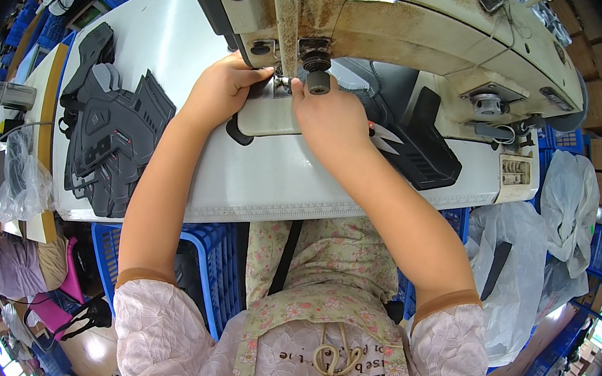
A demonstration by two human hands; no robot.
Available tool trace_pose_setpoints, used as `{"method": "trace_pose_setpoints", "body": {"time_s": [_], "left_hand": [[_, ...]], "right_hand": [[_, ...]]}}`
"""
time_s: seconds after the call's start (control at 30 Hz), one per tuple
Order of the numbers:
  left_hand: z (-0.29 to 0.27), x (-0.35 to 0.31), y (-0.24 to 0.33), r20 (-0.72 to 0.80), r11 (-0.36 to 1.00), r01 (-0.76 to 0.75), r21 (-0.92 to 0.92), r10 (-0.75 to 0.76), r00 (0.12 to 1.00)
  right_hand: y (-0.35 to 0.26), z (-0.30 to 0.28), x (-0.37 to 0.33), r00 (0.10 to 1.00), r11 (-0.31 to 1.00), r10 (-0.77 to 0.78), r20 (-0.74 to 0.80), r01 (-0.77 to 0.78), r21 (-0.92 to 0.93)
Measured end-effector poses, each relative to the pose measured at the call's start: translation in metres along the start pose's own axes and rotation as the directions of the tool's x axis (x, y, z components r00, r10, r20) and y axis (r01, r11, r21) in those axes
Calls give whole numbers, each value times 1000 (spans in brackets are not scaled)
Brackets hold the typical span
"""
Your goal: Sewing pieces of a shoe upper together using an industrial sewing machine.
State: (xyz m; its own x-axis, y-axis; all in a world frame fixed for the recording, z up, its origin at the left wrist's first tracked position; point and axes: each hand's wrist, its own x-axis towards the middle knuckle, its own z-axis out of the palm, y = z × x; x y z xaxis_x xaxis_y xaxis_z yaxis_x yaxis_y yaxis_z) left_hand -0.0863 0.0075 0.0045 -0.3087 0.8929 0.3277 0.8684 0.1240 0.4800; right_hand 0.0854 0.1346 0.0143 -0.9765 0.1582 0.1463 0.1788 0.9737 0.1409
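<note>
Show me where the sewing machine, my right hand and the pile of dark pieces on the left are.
Sewing machine (414,37): head view, on its beige arm.
Right hand (331,117): head view, on its back.
Pile of dark pieces (116,131): head view, near its middle.

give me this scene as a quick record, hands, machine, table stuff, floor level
left hand: left of presser foot
right hand: right of presser foot
grip: hidden, cannot tell
machine: cream sewing machine, brown stains
table: white
table, left: dark pieces, piled
table, right: scissors, black piece
below table: blue crate
</note>
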Motion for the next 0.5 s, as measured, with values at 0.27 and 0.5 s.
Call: {"method": "trace_pose_setpoints", "body": {"time_s": [0.27,0.5], "left_hand": [[1,0,1,-2,1000,20,-23,-20,1000],[7,-2,-8,-21,999,3,-40,-4,1000]], "right_hand": [[3,7,-1,984,997,-46,-173,35,-67],[2,0,-1,997,999,-27,-74,26,-25]]}}
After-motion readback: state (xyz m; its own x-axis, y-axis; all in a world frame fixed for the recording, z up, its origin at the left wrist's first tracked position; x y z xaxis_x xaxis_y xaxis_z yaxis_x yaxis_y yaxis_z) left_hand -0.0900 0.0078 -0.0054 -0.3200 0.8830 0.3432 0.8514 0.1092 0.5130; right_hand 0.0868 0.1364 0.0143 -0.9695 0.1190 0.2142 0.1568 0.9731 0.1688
